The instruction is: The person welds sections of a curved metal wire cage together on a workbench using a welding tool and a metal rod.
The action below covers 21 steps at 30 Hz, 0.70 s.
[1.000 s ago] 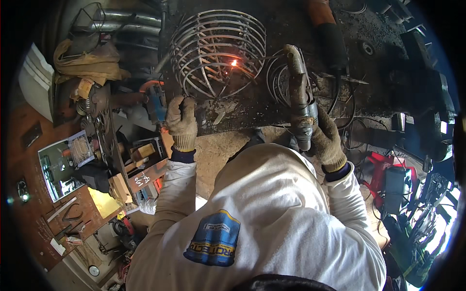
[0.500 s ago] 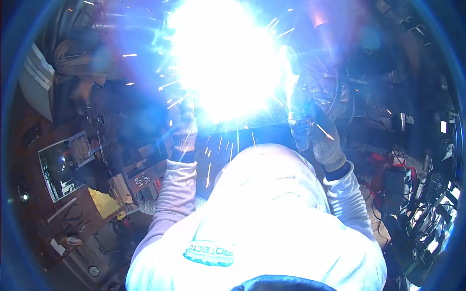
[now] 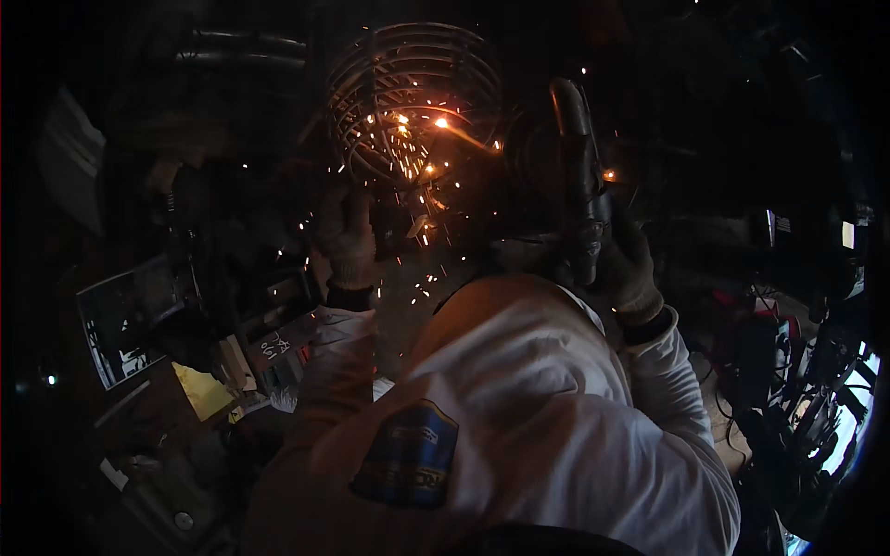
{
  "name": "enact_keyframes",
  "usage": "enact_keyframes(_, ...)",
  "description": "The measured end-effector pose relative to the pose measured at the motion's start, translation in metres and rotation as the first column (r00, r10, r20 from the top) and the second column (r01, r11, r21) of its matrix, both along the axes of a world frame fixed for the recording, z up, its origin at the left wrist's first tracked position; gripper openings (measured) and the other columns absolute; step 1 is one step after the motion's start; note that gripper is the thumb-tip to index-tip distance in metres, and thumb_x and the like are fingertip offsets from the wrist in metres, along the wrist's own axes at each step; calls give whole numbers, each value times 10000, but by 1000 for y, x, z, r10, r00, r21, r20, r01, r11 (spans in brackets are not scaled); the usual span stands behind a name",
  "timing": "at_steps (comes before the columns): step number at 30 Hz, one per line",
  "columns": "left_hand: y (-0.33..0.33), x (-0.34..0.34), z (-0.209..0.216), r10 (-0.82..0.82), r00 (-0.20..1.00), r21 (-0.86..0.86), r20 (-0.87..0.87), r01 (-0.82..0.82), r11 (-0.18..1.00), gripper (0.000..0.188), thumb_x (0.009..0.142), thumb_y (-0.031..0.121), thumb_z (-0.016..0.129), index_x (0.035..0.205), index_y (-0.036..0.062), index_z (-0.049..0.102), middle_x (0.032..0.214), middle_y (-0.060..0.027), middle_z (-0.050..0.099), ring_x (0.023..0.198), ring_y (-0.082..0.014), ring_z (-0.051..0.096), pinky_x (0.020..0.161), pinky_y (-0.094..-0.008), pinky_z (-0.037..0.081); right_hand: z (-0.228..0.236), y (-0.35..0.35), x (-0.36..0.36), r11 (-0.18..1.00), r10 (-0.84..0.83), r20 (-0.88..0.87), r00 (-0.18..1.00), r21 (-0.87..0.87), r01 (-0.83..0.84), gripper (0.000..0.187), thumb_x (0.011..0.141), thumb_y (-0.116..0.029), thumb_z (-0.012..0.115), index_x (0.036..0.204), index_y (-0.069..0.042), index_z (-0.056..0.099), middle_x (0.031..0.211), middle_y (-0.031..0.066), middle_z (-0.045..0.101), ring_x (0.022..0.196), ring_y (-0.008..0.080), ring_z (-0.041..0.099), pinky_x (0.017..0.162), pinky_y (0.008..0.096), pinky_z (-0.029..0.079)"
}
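Observation:
A round cage of curved metal rods (image 3: 422, 37) stands in front of me, its inside lit orange. A small glowing spot (image 3: 441, 122) burns in it, and sparks fall from there toward my chest. My left hand (image 3: 348, 236), in a light knitted glove, is at the cage's near left side; its fingertips are lost in the dark. At the right, a bent metal tube (image 3: 577, 157) rises beside my right hand (image 3: 632, 269). This gloved hand is closed behind the tube, and what it grips is hidden.
On the left, a brown bench (image 3: 69, 343) carries a dark framed panel (image 3: 130, 320) and a yellow sheet (image 3: 202, 389). A pale curved panel (image 3: 74, 157) stands farther left. Dark equipment and cables (image 3: 760, 371) crowd the right side. The far part is very dark.
The blinding white-blue arc has gone out, leaving an orange glow and falling sparks. The cage now shows, and the whole scene is darker. Both hands stay in nearly the same places.

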<state>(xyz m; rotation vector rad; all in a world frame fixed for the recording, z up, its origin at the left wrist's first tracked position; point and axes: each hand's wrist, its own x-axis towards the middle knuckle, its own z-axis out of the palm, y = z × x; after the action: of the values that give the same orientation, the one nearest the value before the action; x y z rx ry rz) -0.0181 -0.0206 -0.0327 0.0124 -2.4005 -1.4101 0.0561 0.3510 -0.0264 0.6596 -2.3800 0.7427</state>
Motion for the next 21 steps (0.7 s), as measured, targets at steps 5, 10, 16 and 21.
enact_keyframes(5,-6,-3,-5,113,991,-241,-71,-127,962,196,898,141,699,1058,31,668,838,-52,690,757,-133,643,714,-287,524,13,-5,4,476,566,547,617,-828,297,593,968,-285,632,1419,44,434,1270,145,618,1118,204,614,966,349,482)
enact_keyframes(10,-14,0,-15,94,994,-205,-63,-105,973,224,872,101,712,1072,15,659,953,-110,689,829,-181,654,765,-305,529,3,-4,5,420,598,566,568,-825,380,622,974,-303,626,1450,34,409,1295,150,610,1152,196,594,988,338,459)
enact_keyframes(16,-21,1,-17,76,995,-278,-72,-93,956,259,854,70,730,1086,-10,649,1067,-150,673,936,-245,650,853,-348,521,7,-5,5,489,569,611,551,-789,371,603,976,-281,625,1444,36,416,1291,156,611,1163,191,585,997,334,450)
enact_keyframes(21,-20,1,-16,86,991,-327,-104,-116,938,265,856,72,730,1091,-17,646,1066,-147,676,934,-251,646,866,-346,516,9,-6,5,463,601,594,536,-804,372,591,980,-281,623,1434,40,424,1271,144,619,1149,187,582,994,335,450)
